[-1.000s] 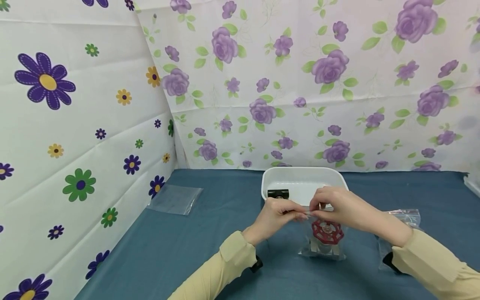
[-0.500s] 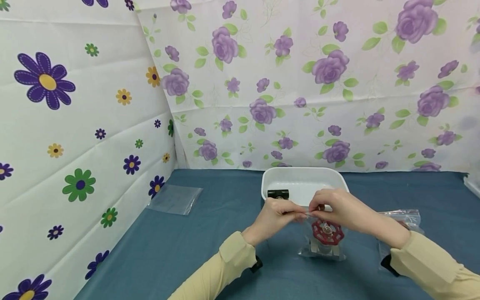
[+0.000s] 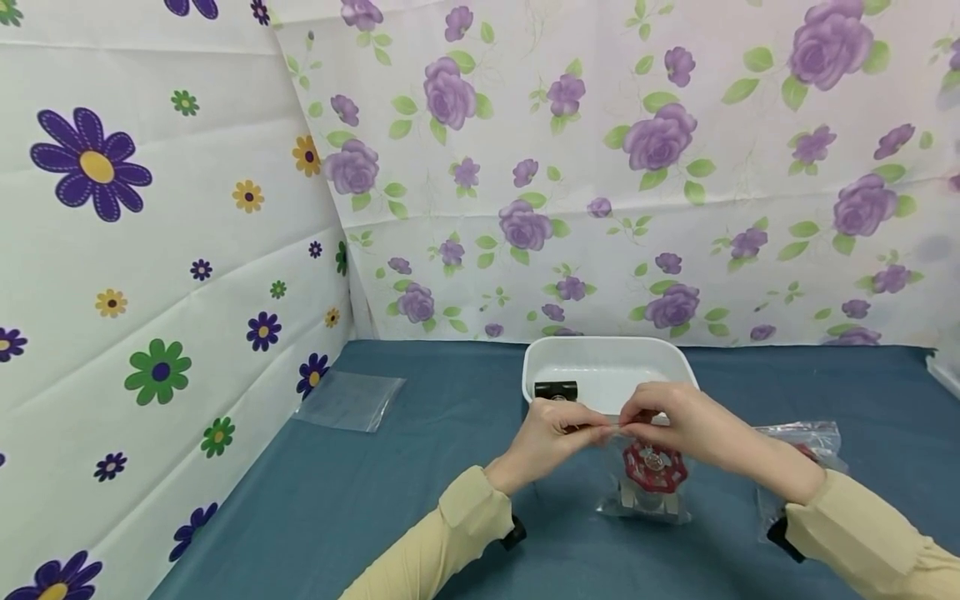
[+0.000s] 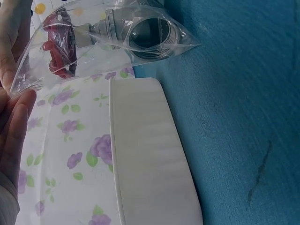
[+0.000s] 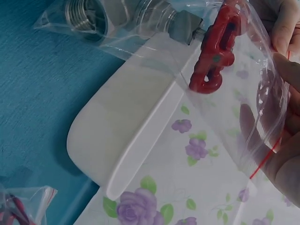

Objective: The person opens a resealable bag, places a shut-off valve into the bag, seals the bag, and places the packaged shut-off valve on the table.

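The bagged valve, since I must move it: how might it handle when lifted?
The valve looks metallic, so probably heavy for its size. Its clear bag looks thin, so likely floppy. Its red wheel on top might make it tip.

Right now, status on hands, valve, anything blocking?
Left hand, right hand: pinching bag at top. Valve inside, red wheel uppermost. White tray behind; no obstruction visible.

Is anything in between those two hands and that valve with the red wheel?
Yes, the clear bag. The valve is inside it, while the left hand and right hand pinch the bag's upper edge. Nothing else visible is in the way.
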A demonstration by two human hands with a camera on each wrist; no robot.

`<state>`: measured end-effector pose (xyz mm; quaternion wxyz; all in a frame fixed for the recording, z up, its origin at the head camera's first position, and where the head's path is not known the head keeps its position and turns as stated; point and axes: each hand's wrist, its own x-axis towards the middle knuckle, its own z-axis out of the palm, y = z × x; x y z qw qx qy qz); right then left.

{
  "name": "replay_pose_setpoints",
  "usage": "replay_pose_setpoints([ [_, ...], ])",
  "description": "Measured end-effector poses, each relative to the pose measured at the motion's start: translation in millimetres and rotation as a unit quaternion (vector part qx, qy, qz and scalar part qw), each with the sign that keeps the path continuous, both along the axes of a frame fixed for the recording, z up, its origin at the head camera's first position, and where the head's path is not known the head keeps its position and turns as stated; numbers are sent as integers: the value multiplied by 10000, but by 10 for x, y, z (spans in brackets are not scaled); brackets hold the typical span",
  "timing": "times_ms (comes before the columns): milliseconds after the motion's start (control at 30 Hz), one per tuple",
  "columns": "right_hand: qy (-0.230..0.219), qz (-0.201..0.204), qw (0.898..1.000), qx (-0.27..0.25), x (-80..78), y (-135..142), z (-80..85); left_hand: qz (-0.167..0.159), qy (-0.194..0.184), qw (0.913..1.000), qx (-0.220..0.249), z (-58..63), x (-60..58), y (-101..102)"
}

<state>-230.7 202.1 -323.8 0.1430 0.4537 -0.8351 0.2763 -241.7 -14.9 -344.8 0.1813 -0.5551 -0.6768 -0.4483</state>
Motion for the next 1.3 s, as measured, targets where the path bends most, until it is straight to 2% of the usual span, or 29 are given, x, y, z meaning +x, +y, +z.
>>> replay_pose_setpoints([
  [467,26,-21,10000,-50,21,31,-27,0,166,9999,18,-11,-12,1],
  [933,926,267,9951,-217,-24,39,-89,-16,205,9998,39,-27,-18,14],
  [1067,684,256,9970,-273,-19,52,-85,-13,213,9997,74,-26,-17,13],
  [1167,407,155,9987,-271,-8,70,-78,4,231,9997,118,-28,-16,16],
  [1300,258,-4,9994,-223,12,101,-85,30,211,9997,136,-34,-14,22],
])
